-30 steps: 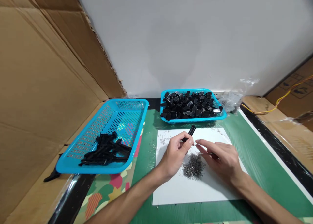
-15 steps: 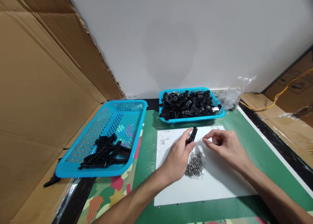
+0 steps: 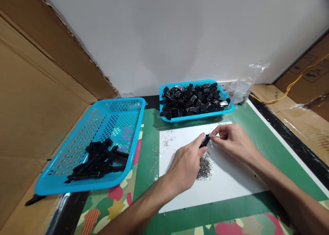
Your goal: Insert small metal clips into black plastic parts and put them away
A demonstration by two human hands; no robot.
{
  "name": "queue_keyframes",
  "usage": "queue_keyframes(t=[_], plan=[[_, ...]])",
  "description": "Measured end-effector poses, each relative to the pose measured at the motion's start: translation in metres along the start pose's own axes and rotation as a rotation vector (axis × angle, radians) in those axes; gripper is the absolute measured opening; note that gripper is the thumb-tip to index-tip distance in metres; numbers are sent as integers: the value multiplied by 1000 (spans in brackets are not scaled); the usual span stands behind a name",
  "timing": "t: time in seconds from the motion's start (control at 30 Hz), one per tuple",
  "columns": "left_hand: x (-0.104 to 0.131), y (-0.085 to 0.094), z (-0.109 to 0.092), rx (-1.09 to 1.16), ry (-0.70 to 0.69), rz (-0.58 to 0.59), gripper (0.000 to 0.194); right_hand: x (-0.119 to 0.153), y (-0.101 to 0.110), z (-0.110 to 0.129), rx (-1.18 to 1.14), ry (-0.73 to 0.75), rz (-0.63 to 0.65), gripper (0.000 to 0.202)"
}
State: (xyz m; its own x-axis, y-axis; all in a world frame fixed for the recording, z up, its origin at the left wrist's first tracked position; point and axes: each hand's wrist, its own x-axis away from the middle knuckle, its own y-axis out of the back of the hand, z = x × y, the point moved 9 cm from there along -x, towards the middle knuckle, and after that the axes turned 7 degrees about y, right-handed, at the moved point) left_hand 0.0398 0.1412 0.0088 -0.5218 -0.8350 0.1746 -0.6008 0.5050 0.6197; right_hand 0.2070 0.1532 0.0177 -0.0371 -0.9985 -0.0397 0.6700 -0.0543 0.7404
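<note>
My left hand [image 3: 186, 161] is closed round a slim black plastic part [image 3: 205, 141], held above a sheet of white paper [image 3: 185, 194]. Close by on the right, my right hand [image 3: 232, 139] pinches a thin, light-coloured rod [image 3: 217, 136] whose kind I cannot make out. The rod's tip is at or very near the end of the black part; contact is unclear. Just below the hands lies a heap of small, shiny metal wire pieces [image 3: 205, 168], partly hidden by my left hand. More tiny wire pieces [image 3: 167, 140] are scattered at the paper's upper left.
A blue basket [image 3: 140, 125] on the left holds several long black parts [image 3: 99, 161]. Behind the paper, another blue basket [image 3: 196, 117] is full of short black pieces [image 3: 194, 99]. A clear plastic bag [image 3: 240, 91] stands beside it. Cardboard [image 3: 38, 77] walls the left side.
My right hand has come left, bringing the rod to the black part. My left hand has turned, covering more of the part. The view has shifted slightly.
</note>
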Motion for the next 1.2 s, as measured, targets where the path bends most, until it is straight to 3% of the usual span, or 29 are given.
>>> queue_keyframes(t=[0.27, 0.47, 0.87, 1.03, 1.2], plan=[[0, -2, -4, 67, -67, 1, 31, 2, -1, -1, 19, -12, -21, 17], [0, -2, -5, 64, -61, 9, 36, 6, -2, -1, -23, 17, -65, 23], [1, -6, -4, 76, -80, 17, 42, 6, -3, 2, -19, 73, -8, 29], [1, -2, -4, 53, -73, -15, 38, 4, -1, 1, 55, 103, 61, 32], [0, 2, -1, 54, -49, -38, 43, 5, 5, 3, 104, 150, 46, 34]])
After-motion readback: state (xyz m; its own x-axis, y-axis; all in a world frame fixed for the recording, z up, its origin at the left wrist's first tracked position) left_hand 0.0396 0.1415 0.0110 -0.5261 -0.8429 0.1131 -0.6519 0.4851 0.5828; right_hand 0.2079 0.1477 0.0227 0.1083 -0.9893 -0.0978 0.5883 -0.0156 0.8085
